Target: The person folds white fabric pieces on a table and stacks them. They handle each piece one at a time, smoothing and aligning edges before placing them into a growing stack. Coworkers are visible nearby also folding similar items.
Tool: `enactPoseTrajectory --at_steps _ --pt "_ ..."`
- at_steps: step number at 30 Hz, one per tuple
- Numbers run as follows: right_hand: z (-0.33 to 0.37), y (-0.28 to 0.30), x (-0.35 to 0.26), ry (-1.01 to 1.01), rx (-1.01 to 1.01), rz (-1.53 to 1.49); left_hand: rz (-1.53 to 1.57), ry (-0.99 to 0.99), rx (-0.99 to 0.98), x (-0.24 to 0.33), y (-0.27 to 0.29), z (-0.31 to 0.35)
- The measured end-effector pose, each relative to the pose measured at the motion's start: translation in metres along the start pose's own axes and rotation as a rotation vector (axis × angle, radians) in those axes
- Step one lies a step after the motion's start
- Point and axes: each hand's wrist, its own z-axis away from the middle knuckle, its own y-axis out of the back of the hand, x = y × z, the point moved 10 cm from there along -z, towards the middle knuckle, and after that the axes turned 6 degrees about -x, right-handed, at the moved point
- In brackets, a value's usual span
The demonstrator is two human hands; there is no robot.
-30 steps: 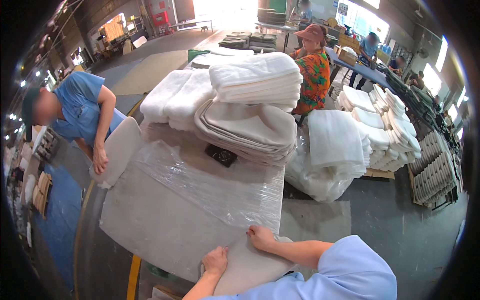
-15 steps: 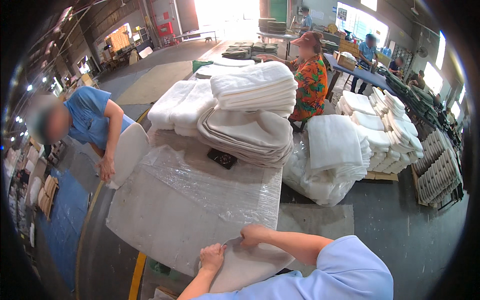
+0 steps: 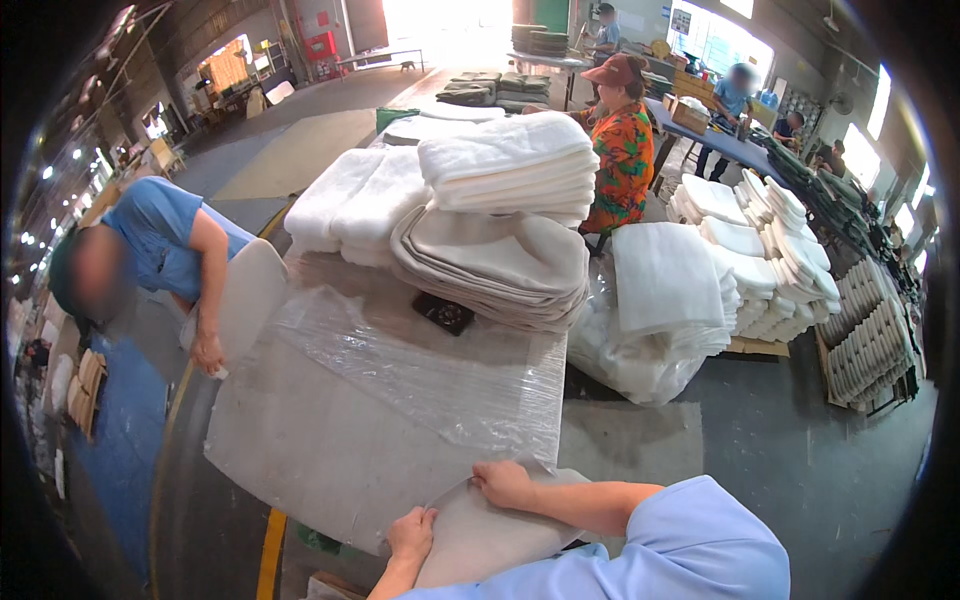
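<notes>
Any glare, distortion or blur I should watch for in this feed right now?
Head view: the doorway is blown out to white; plastic sheeting on the table glints in streaks; straight edges bow toward the dark rim; left hand and right hand look fairly sharp.

The left hand (image 3: 411, 533) is curled into a pinching grip, with the bare left forearm (image 3: 394, 580) slanting up from the lower edge. The right hand (image 3: 503, 485), a little higher and near it, is likewise closed, the bare right forearm (image 3: 588, 507) stretched nearly level from a pale blue sleeve (image 3: 705, 540).
</notes>
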Motion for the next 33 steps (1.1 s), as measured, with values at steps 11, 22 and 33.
enactPoseTrajectory --at_steps 11,22,33 --pt "-0.006 0.016 -0.011 0.138 0.151 0.020 -0.079 -0.238 -0.058 0.022 -0.002 -0.025" --pt "-0.012 0.027 0.049 -0.174 -0.394 0.376 -0.121 -0.116 -0.505 0.077 -0.035 -0.049" --pt "0.008 0.046 0.047 0.017 0.233 -0.003 0.024 -0.236 0.034 0.066 -0.045 -0.047"
